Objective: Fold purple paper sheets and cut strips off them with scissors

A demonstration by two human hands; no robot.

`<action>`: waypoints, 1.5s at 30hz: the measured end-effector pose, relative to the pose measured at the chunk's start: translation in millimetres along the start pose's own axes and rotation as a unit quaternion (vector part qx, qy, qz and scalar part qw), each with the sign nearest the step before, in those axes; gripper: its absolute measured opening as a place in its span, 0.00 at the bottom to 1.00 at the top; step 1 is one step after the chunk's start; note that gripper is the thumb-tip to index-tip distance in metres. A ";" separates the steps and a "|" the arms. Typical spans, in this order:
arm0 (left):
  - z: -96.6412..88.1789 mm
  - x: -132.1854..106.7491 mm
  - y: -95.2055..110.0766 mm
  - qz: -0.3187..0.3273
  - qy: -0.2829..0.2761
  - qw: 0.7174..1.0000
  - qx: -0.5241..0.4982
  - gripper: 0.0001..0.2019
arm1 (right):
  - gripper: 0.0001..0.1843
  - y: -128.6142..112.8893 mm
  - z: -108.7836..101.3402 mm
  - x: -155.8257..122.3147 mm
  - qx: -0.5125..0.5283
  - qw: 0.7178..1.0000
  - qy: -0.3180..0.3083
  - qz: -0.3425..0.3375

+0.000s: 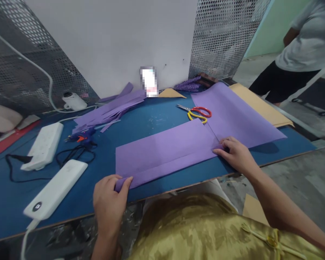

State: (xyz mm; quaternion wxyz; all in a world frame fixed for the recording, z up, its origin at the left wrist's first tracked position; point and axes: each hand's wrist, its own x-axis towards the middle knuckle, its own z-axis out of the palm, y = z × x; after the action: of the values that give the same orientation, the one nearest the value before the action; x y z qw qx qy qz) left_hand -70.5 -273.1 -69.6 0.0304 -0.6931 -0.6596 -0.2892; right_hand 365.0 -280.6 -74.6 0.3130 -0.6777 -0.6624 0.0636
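A long piece of purple paper [162, 148] lies across the blue table, its near edge folded over in a strip. My left hand [112, 195] grips the folded edge at the left corner, thumb on top. At the other end my right hand [235, 153] pinches the right corner of that same fold. Just beyond the paper's far right corner rest scissors [199, 112] with one red and one yellow handle, their blades pointing left. A larger purple sheet [233, 115] spreads out on the right, touching the scissors' handles.
Cut purple strips [108, 108] pile up at the back left beside a blue glue gun [82, 137]. White power strips [55, 189] and cords lie on the left. Tan paper [260, 104] sits at the right edge. A person [306, 47] stands beyond the table.
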 end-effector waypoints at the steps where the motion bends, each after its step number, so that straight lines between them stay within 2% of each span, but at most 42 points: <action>1: 0.1 -0.3 -0.6 0.003 -0.001 1.000 0.005 0.16 | 0.21 -0.3 0.6 -0.2 0.000 1.000 0.001 0.001; 4: -2.0 -1.9 4.4 0.007 0.002 1.000 0.030 0.15 | 0.21 -1.1 2.7 -1.1 -0.006 1.000 0.011 0.004; 7: -7.0 -4.8 18.7 0.012 0.040 0.996 0.077 0.14 | 0.22 -1.8 4.1 -2.2 -0.014 1.000 0.017 -0.001; 9: -9.1 -6.6 27.4 0.042 0.062 0.992 0.098 0.14 | 0.21 -1.7 4.2 -2.6 -0.017 1.000 0.015 -0.006; 10: -9.3 -7.2 29.9 0.075 0.058 0.991 0.093 0.13 | 0.21 -1.5 4.0 -2.7 -0.018 1.000 0.013 -0.008; 12: -8.5 -8.0 30.4 0.152 0.015 0.986 0.059 0.12 | 0.21 -0.5 3.7 -2.7 -0.022 1.000 0.010 -0.011; 15: -8.8 -10.8 27.2 0.221 -0.057 0.973 0.036 0.19 | 0.22 1.6 4.1 -2.7 -0.029 0.999 0.012 -0.010; 17: -11.4 -15.5 30.7 0.227 -0.080 0.968 0.073 0.23 | 0.22 2.5 4.7 -2.8 -0.034 0.999 0.013 -0.009; 20: -16.0 -27.0 48.6 0.228 -0.116 0.957 0.140 0.25 | 0.23 2.4 5.3 -2.8 -0.034 0.999 0.013 -0.012; 24: -16.9 -41.2 72.9 0.227 -0.145 0.943 0.197 0.45 | 0.24 0.7 4.4 -2.6 -0.032 0.999 0.017 -0.007; 25: -16.3 -43.4 75.4 0.225 -0.147 0.941 0.203 0.48 | 0.24 0.3 4.0 -2.5 -0.032 0.999 0.016 -0.005; 29: -10.0 -49.3 74.0 0.217 -0.140 0.945 0.202 0.50 | 0.24 -0.7 3.3 -1.9 -0.022 1.000 0.012 -0.008; 33: 4.0 -54.3 75.8 0.264 -0.106 0.946 0.152 0.54 | 0.25 -1.7 3.3 -0.7 -0.021 1.000 0.014 -0.009; 36: 11.7 -55.7 87.7 0.283 -0.097 0.943 0.148 0.54 | 0.25 -2.6 3.4 0.0 -0.021 1.000 0.018 -0.015; 40: 11.8 -54.0 108.8 0.256 -0.120 0.943 0.173 0.50 | 0.24 -2.8 4.5 -1.0 -0.024 0.999 0.030 -0.017; 45: 10.5 -50.3 124.6 0.231 -0.143 0.943 0.194 0.53 | 0.20 -0.6 8.7 -3.5 -0.043 0.998 0.046 0.001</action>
State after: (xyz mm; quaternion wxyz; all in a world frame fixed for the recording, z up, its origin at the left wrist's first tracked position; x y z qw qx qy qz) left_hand 51.3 -329.7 -58.2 0.1358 -0.8412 -0.5220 -0.0385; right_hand 359.7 -281.0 -82.4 0.3135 -0.6935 -0.6487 0.0037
